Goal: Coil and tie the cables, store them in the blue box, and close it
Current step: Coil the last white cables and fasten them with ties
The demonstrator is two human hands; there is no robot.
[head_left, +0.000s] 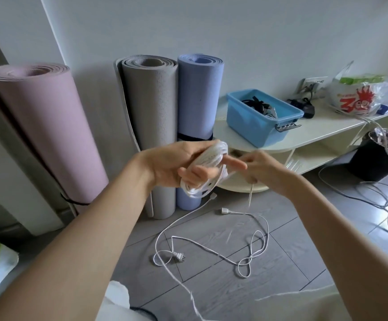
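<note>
My left hand (179,162) holds a coil of white cable (208,166) wound around its fingers, palm turned up. My right hand (261,169) sits just right of the coil and pinches a thin pale tie strand (250,195) that hangs down from it. A loose white cable (213,250) with a two-pin plug (181,256) and a white connector (225,211) lies on the grey floor below. The blue box (261,115) stands open on the cream shelf unit, with dark cables (261,105) inside. No lid is in view.
Pink (42,126), grey (151,126) and blue (200,93) rolled mats lean on the wall. The cream shelf unit (315,133) carries a black adapter (304,105) and a plastic bag (359,96). A black bin (380,156) and tangled grey cables (387,205) are on the right.
</note>
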